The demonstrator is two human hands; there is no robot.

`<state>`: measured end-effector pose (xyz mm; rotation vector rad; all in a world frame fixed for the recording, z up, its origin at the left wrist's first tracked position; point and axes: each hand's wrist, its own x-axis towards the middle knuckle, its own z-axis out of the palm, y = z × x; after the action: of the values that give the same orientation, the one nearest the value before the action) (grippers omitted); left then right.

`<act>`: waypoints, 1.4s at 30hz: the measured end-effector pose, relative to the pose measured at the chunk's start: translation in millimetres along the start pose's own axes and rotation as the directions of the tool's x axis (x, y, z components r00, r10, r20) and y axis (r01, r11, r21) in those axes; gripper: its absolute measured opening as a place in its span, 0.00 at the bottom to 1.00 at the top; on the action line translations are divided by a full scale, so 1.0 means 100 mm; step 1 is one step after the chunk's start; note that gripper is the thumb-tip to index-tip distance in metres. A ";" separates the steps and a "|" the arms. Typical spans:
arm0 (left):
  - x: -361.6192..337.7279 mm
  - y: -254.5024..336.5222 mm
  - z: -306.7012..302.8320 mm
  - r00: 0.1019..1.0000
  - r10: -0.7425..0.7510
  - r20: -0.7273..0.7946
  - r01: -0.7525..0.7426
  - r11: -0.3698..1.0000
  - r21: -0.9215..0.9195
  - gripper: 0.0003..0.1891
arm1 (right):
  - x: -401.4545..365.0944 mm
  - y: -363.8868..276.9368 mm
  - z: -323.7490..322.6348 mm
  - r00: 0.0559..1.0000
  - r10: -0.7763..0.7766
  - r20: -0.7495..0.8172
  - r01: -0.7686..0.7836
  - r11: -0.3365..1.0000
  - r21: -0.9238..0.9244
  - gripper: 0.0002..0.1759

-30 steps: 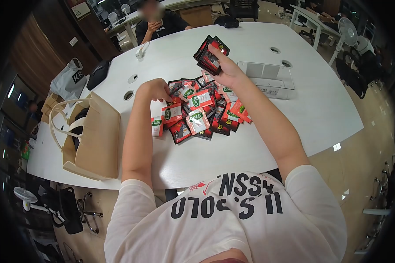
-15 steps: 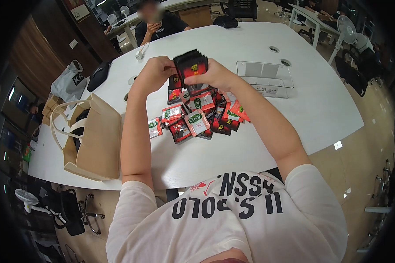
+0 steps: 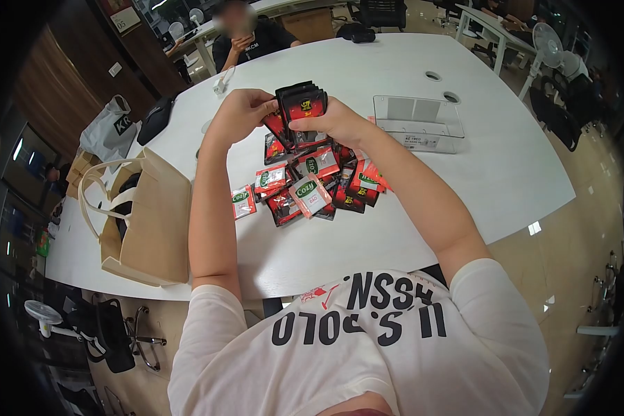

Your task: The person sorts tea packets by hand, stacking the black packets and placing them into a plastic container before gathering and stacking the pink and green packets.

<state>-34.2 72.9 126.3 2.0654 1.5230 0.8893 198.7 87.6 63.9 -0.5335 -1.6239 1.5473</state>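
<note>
My right hand grips an upright stack of black-and-red coffee sachets, its thumb across the front one. Pinched in the fingers of my left hand is a single coffee sachet, tilted against the stack's left side. Under both hands lies a loose pile on the table: Cozy tea sachets in red and white, mixed with more of the black-and-red coffee sachets. One Cozy sachet lies at the pile's left edge. My right hand hides part of the pile's far side.
A clear plastic organizer stands right of the pile on the white table. To the left are a beige tote bag, a black pouch and a white charger. Across the table sits another person.
My left hand has shifted slightly, and a sachet now shows tilted between its fingers and the stack. The stack in my right hand has turned a little more upright.
</note>
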 end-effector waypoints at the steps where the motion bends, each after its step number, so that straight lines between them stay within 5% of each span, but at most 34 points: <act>1: -0.02 0.04 -0.02 1.000 -0.030 0.007 0.030 0.999 0.032 0.11 | 0.01 0.02 0.00 1.000 -0.003 -0.004 0.003 1.000 0.021 0.27; 7: -0.03 0.07 -0.05 0.973 0.197 -0.119 -0.159 0.949 0.271 0.09 | 0.09 0.11 -0.04 0.990 0.118 -0.080 -0.095 0.963 0.251 0.24; 10: -0.08 0.05 -0.24 0.972 0.146 -0.185 -0.097 0.963 0.253 0.10 | 0.14 0.17 -0.11 0.971 0.178 -0.158 -0.137 0.960 0.245 0.23; 13: -0.14 0.06 -0.29 0.994 0.092 -0.056 -0.095 0.994 -0.060 0.10 | 0.15 0.29 -0.07 0.962 0.243 -0.127 -0.201 0.940 0.276 0.27; 18: -0.13 0.22 -0.06 0.997 0.040 0.060 -0.046 0.992 0.118 0.11 | 0.08 0.22 0.12 0.894 0.447 -0.015 -0.422 0.854 0.305 0.50; 21: -0.04 0.14 0.07 0.999 0.008 0.050 -0.012 0.996 0.089 0.11 | 0.08 0.28 0.13 0.918 0.383 0.106 -0.392 0.831 0.395 0.48; 27: 0.00 0.12 0.11 0.998 0.024 0.062 -0.030 0.996 0.088 0.11 | 0.09 0.29 0.12 0.937 0.323 0.135 -0.347 0.907 0.237 0.30; 30: 0.02 0.10 0.18 0.999 0.025 0.034 -0.028 0.995 0.092 0.12 | 0.08 0.24 0.10 0.903 0.408 0.130 -0.428 0.874 0.229 0.24; 34: 0.06 0.06 0.30 0.999 0.032 0.009 -0.033 0.998 0.055 0.12 | 0.09 0.25 0.09 0.894 0.416 0.169 -0.447 0.855 0.262 0.22; 37: 0.10 -0.06 0.37 0.982 0.178 -0.065 -0.169 0.978 0.119 0.16 | 0.10 0.25 0.04 0.906 0.395 0.151 -0.422 0.861 0.282 0.22; 40: 0.19 -0.14 0.33 0.986 0.043 -0.159 -0.057 0.995 -0.080 0.22 | 0.12 0.23 -0.08 0.923 0.371 0.102 -0.384 0.874 0.298 0.23; 42: 0.21 -0.31 0.22 0.999 -0.023 -0.041 0.028 0.990 0.135 0.25 | 0.11 0.14 -0.17 0.922 0.381 0.070 -0.383 0.872 0.306 0.24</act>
<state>-35.4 103.4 95.5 2.1285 1.6690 0.8430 202.2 108.7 51.8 -0.7017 -1.2858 2.0584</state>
